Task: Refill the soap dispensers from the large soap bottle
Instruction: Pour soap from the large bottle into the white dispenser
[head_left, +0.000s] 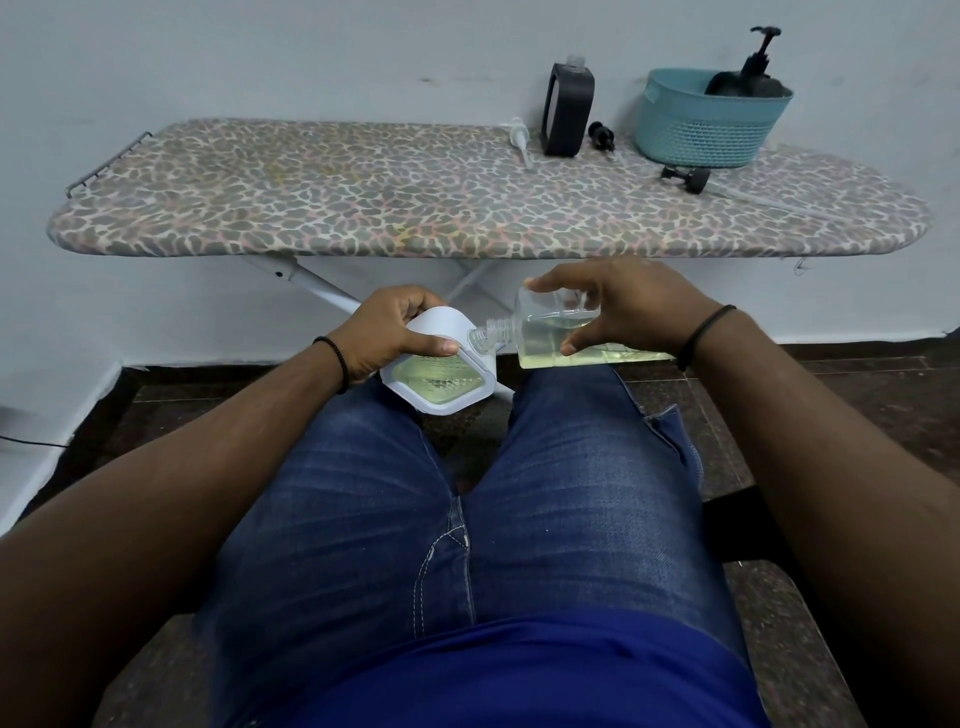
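My left hand (397, 332) grips a white-framed soap dispenser (441, 382) with a clear window showing yellowish liquid, held tilted above my left knee. My right hand (623, 304) holds a clear square bottle (550, 335) of pale yellow soap, lying on its side. The bottle's open threaded neck (488, 335) points left and meets the dispenser's top corner. Both are uncapped. A black-framed dispenser (567, 110) stands uncapped on the ironing board (363, 197).
On the board lie a white pump head (521, 139) and two black pump heads (601, 135) (685, 176). A teal basket (709, 122) at the back right holds a black pump bottle (756, 73). My jeans-clad legs fill the foreground; the wall is behind.
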